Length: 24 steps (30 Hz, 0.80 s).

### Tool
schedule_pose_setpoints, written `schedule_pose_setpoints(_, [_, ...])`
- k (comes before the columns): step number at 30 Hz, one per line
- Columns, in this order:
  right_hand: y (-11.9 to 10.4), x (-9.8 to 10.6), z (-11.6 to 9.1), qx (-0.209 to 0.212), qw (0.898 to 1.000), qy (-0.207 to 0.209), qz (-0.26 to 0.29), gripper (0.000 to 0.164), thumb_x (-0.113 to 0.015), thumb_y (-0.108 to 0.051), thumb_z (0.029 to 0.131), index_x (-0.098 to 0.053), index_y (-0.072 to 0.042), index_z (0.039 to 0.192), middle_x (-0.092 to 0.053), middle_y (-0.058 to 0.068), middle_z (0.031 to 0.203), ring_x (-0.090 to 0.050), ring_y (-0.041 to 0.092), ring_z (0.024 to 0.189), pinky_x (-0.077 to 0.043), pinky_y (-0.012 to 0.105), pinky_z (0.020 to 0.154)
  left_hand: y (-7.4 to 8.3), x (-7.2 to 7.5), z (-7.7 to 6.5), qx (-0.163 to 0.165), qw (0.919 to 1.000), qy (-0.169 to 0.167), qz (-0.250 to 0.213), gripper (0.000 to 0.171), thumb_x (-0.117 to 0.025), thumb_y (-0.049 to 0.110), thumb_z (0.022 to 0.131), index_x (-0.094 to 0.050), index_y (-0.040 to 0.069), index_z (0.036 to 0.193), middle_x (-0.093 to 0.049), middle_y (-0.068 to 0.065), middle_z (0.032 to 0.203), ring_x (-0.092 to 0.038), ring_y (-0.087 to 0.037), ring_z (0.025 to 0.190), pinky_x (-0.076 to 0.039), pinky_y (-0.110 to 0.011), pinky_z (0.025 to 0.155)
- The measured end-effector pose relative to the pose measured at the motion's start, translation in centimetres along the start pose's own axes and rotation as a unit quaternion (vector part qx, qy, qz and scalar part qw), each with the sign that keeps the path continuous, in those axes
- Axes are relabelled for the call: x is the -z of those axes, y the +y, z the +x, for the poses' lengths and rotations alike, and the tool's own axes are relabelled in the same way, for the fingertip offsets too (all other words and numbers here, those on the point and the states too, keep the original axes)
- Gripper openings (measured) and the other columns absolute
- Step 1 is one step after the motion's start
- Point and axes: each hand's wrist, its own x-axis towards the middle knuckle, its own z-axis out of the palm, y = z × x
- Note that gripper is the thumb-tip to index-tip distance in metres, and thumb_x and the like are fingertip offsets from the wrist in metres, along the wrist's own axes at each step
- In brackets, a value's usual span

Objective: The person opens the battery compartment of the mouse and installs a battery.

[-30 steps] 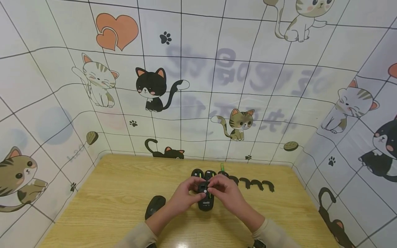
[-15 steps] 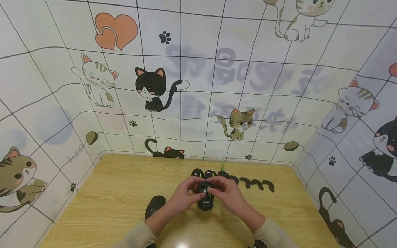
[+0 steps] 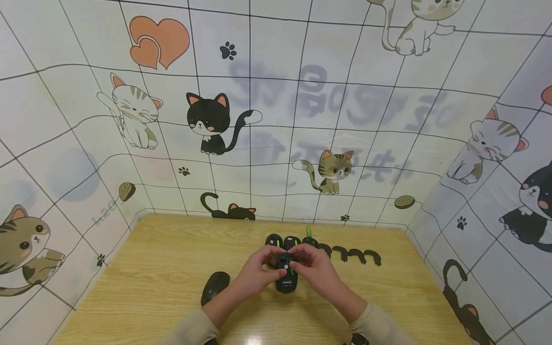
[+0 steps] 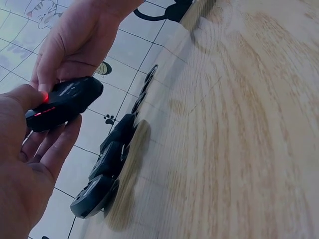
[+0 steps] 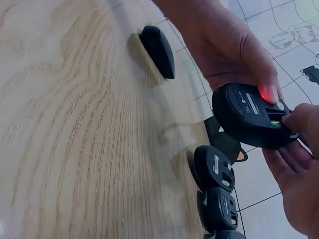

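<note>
Both hands hold a black computer mouse (image 3: 286, 284) underside up over the table. My left hand (image 3: 254, 272) grips its left side, thumb on the underside; a red glow lights that thumb in both wrist views. My right hand (image 3: 318, 271) holds the other side, its thumb (image 5: 299, 118) pressing at the battery compartment. In the right wrist view the compartment is uncovered, and a green-and-gold battery (image 5: 275, 123) shows partly beside the thumb. Fingers of both hands wrap under the far end, hiding part of the mouse.
Another black mouse (image 3: 215, 287) lies by my left forearm. Beyond my hands, three mice stand in a row, the left one (image 3: 273, 239) underside up. A green stick-like piece (image 3: 308, 232) sticks up behind the row. Several curved black covers (image 3: 372, 258) extend rightward along the wooden table (image 3: 151, 268).
My right index finger has straightened toward the mouse's far end, and the right thumb has shifted onto the compartment. Less green shows there now. The left hand keeps its grip.
</note>
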Motion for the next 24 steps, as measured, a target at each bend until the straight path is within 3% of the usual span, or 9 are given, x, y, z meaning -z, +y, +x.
schedule_pose_setpoints(12, [-0.07,-0.66,0.0,-0.015,1.0,0.022,0.015,0.024,-0.078,0.004,0.1,-0.073,-0.006,0.121,-0.079,0.011,0.118,-0.073,0.028,0.115,-0.062,0.028,0.094,-0.06,0.02,0.14,0.012,0.9999,-0.002,0.007,0.04,-0.085,0.013,0.099,-0.07,0.019,0.136,-0.072,-0.001,0.115,-0.068,-0.024,0.104,-0.058,-0.034,0.085])
schedule_pose_setpoints(19, [0.01,-0.69,-0.1,-0.028,0.999,0.015,0.016,0.026,-0.08,-0.006,0.102,-0.074,-0.008,0.127,-0.077,0.01,0.119,-0.072,0.026,0.111,-0.061,0.025,0.092,0.05,0.28,0.14,0.033,0.9987,-0.019,-0.036,0.036,-0.077,0.012,0.105,-0.07,0.017,0.14,-0.071,-0.006,0.123,-0.066,-0.026,0.106,-0.066,-0.035,0.082])
schedule_pose_setpoints(24, [0.36,-0.54,-0.22,0.017,1.0,-0.017,-0.005,0.046,-0.083,-0.012,0.101,-0.068,-0.008,0.145,-0.071,0.011,0.132,-0.071,0.03,0.119,-0.061,0.033,0.102,0.02,0.7,0.11,0.039,0.997,-0.015,-0.065,0.04,-0.073,0.01,0.107,-0.067,0.017,0.146,-0.069,-0.012,0.132,-0.068,-0.029,0.115,-0.068,-0.038,0.084])
